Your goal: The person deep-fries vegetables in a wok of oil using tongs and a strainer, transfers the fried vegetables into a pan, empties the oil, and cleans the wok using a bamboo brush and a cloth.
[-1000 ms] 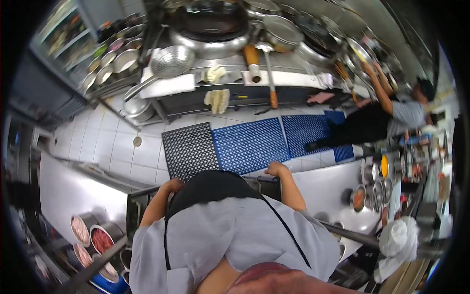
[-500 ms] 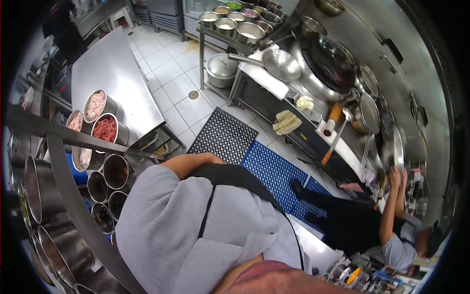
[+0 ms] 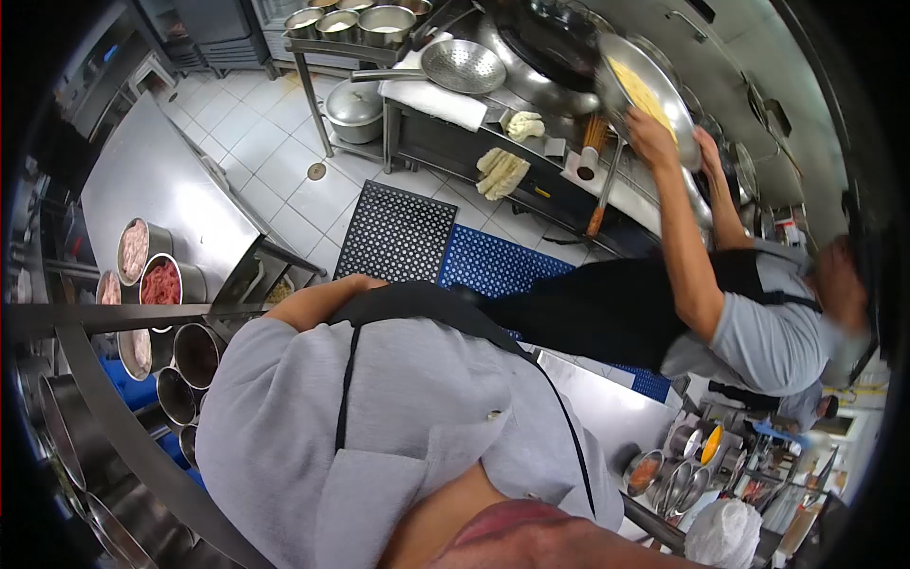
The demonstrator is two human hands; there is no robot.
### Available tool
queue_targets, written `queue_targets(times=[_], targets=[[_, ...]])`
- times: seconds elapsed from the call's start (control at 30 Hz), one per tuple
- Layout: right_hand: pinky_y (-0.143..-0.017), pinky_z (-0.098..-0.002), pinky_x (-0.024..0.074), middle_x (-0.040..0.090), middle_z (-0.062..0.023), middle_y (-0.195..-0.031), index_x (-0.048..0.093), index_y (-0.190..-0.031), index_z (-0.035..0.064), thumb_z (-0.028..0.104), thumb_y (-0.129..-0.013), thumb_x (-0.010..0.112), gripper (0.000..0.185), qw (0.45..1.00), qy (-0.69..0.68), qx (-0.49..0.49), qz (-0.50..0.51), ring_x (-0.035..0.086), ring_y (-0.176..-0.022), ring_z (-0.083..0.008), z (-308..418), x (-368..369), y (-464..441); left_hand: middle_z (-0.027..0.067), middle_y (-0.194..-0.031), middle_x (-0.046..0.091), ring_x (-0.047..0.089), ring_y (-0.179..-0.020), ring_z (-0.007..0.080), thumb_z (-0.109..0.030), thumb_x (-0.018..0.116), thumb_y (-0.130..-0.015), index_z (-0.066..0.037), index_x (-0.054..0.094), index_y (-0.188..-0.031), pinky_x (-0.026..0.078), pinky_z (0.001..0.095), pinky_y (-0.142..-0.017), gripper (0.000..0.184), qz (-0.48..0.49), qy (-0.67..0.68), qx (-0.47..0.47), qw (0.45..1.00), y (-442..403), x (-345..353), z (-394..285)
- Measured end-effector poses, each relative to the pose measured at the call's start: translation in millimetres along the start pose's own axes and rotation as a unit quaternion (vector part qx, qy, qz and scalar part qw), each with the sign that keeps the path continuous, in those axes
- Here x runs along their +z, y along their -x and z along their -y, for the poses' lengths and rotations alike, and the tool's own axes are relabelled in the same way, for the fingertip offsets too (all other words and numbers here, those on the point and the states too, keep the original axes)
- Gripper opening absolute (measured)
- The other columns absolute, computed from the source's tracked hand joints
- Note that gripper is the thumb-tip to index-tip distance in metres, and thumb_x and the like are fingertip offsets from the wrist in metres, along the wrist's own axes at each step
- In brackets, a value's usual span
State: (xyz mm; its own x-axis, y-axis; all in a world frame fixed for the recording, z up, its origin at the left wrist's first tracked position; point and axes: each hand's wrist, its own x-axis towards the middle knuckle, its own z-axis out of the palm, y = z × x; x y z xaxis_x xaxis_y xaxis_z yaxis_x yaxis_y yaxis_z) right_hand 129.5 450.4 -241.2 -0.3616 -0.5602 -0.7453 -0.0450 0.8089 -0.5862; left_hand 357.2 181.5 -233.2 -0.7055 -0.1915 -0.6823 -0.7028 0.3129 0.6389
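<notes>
My left hand (image 3: pixel 368 283) is at the left side of my waist, against the black apron (image 3: pixel 417 302); its fingers are hidden, so whether it is open or closed does not show. The edge of the steel table (image 3: pixel 156 180) lies to its left, and the black mat (image 3: pixel 396 228) is on the floor beyond it. My right hand is out of view. To the right, a co-worker (image 3: pixel 773 341) grips a large metal pan (image 3: pixel 616 90) with both hands, tilted over the stove, with yellow food in it.
A perforated ladle (image 3: pixel 463 66), a wok (image 3: pixel 540 57) and folded cloths (image 3: pixel 502 174) are at the stove. Pots of raw meat (image 3: pixel 161 283) stand on the left table's corner. A steel shelf post (image 3: pixel 142 417) crosses the lower left. A lidded pot (image 3: pixel 354 109) sits low by the stove.
The view has turned to the right, and my right hand has left it. The co-worker has come closer along the stove, bringing the pan over near the wok. My left hand remains at my waist.
</notes>
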Motion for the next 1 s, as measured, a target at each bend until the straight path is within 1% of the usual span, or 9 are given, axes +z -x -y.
queue_targets(times=[0.47,0.7,1.0], targets=[[-0.080,-0.0424,0.0526,0.070,-0.0162,-0.095,0.070,-0.106,0.0064,0.034,-0.087,0.059,0.035,0.996,0.081,0.037,-0.025,0.067,-0.092,-0.0322,-52,5,13,0.0151,-0.118,0.064,0.060,-0.109,0.0287,-0.045,0.051,-0.092,-0.004,0.061,-0.121,0.045,0.0371,-0.094,0.051,0.028,-0.075,0.009,0.997,-4,-3,0],[-0.078,-0.0428,0.0531,0.070,-0.0158,-0.094,0.070,-0.106,0.0062,0.032,-0.087,0.059,0.034,0.991,0.127,0.036,-0.035,0.068,-0.090,-0.0319,-75,8,22,0.0155,-0.119,0.063,0.060,-0.109,0.0293,-0.044,0.052,-0.091,-0.004,0.061,-0.122,0.045,0.0374,-0.094,0.051,0.037,-0.121,0.002,0.992,-16,-12,19],[-0.077,-0.0434,0.0537,0.070,-0.0152,-0.092,0.070,-0.105,0.0060,0.031,-0.087,0.059,0.033,0.990,0.130,0.039,-0.037,0.068,-0.089,-0.0316,-86,17,24,0.0160,-0.120,0.062,0.059,-0.110,0.0302,-0.044,0.053,-0.090,-0.005,0.060,-0.122,0.045,0.0377,-0.095,0.051,0.028,-0.150,-0.013,0.988,-19,-32,46]])
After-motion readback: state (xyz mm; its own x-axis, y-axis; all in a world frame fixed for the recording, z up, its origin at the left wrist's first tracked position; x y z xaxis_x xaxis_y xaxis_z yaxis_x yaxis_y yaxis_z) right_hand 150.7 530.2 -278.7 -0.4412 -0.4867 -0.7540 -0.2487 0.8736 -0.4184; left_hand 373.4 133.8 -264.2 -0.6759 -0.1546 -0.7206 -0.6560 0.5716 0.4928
